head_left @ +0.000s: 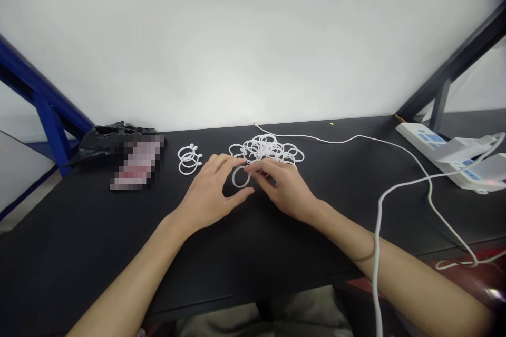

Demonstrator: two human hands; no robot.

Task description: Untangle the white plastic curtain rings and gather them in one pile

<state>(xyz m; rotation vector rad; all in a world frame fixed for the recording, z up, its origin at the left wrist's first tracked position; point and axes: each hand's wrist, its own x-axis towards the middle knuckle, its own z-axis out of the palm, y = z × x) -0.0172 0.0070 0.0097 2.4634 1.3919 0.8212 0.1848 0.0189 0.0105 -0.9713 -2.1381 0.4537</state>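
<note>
A white plastic ring [233,181] is pinched at its upper right side between the thumb and fingers of my right hand [290,188]. My left hand [207,192] curves around the ring's left side with thumb and fingers apart, fingertips close to the ring; whether they touch it I cannot tell. Just behind both hands lies a tangled pile of white rings [264,146], partly covered by my right hand. To the left of my left hand, several overlapping white rings [185,172] with small rounded tabs rest on the black table [253,253].
A blurred pinkish flat item [138,163] and a black plastic bag [98,139] lie at the left. On the right, white power strips [432,142] carry plugs, and a white cable [379,221] loops over my right forearm. A white wall [253,52] stands behind.
</note>
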